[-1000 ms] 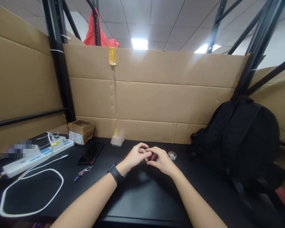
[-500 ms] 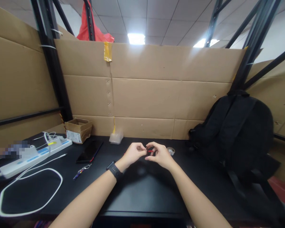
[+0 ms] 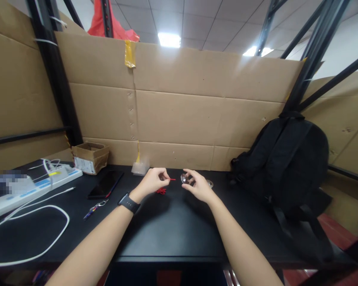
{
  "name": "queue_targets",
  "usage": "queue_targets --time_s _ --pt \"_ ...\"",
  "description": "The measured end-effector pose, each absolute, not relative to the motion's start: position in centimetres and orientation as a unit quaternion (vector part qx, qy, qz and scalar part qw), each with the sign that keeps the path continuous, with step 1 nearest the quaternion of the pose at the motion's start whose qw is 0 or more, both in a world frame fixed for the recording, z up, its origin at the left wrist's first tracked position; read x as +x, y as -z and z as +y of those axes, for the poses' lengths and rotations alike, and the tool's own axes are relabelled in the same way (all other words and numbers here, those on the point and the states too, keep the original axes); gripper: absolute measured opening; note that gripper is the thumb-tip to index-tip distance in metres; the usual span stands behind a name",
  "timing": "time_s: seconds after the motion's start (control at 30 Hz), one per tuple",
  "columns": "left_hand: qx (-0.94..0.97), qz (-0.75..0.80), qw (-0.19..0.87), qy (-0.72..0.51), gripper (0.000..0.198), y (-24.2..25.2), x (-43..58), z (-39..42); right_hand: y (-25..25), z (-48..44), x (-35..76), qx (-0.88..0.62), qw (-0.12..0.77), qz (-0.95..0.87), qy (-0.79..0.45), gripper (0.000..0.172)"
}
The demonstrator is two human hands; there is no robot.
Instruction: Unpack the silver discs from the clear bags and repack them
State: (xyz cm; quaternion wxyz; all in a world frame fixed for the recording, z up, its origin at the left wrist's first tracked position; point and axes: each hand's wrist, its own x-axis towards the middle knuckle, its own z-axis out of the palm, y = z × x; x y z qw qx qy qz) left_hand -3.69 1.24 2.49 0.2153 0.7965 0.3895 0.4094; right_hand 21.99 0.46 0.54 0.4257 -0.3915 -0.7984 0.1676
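My left hand (image 3: pixel 154 181) pinches a thin red cord (image 3: pixel 172 179), whose end points to the right. More of the cord lies bunched on the black table just below that hand. Between the thumb and fingers of my right hand (image 3: pixel 198 184) is a small, shiny, round clear piece (image 3: pixel 184 178); its exact kind is too small to make out. A gap separates the cord's tip from this piece. Behind my right hand, a second clear round object (image 3: pixel 209 183) rests on the table, partly covered by the hand.
At left are a white power strip (image 3: pixel 62 182) with a white cable, a small cardboard box (image 3: pixel 91 158), a dark phone (image 3: pixel 106 184) and a keychain (image 3: pixel 95 209). A clear plastic bag (image 3: pixel 140 168) lies by the cardboard wall. A black backpack (image 3: pixel 295 159) stands at right.
My hands have moved apart, opening a gap between the red cord and the round piece. The bunched cord now shows below my left hand. The view has shifted slightly.
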Motion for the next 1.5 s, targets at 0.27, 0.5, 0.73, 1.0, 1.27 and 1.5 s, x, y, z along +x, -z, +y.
queue_targets --time_s 0.27,0.5,0.73,1.0,1.27,1.5 --pt "0.875 0.377 0.137 -0.273 0.014 -2.3 -6.1 2.6 -0.4 2.8 29.2 -0.586 0.347 -0.731 -0.044 0.040" --pt "0.902 0.362 0.066 -0.225 0.012 -1.3 -6.5 3.6 0.6 3.8 31.3 -0.647 0.286 -0.705 -0.056 0.038" --pt "0.903 0.373 0.080 -0.196 0.012 -0.7 -6.7 3.9 1.3 4.3 31.7 -0.657 0.260 -0.703 -0.075 0.039" --pt "0.890 0.375 0.066 -0.253 0.021 -1.7 -6.6 3.2 1.6 4.4 31.9 -0.664 0.256 -0.697 -0.085 0.036" --pt "0.886 0.372 0.063 -0.268 0.020 -2.0 -6.5 3.0 1.5 4.1 31.9 -0.645 0.265 -0.712 -0.084 0.063" --pt "0.887 0.366 0.061 -0.274 0.022 -2.2 -6.3 2.8 1.4 4.5 32.2 -0.637 0.278 -0.712 -0.097 0.023"
